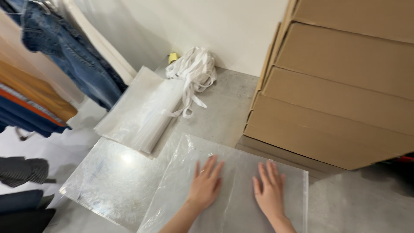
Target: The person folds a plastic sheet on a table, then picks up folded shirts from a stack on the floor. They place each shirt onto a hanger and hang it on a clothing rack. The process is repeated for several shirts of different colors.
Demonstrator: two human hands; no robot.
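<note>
1. The left hand (206,184) and right hand (270,190) lie flat, fingers spread wide and palms down, on a clear plastic bag (224,181) at the lower centre of the frame. They hold nothing; they only press on it.
2. The bag lies flat on the grey floor (345,203). It looks thin, very light, limp and slick, so it would likely slide under the palms and sag if lifted. A pinch at an edge or corner, such as the right edge near the right hand, seems the best hold.
3. Just left of it lies a second bag (112,177), its sheen catching the light; the first seems to overlap it.
4. Further up, a stack of bags (142,108) rests on the floor, with a bundle of white straps (194,69) at the wall.
5. Cardboard boxes (345,86) fill the upper right; hanging jeans (73,51) and folded clothes (30,99) sit at the left.
6. The bag's lower edge and both forearms are cut off by the frame; whether the bag holds anything cannot be told. A small yellow thing (173,57) by the wall is too small to name.
</note>
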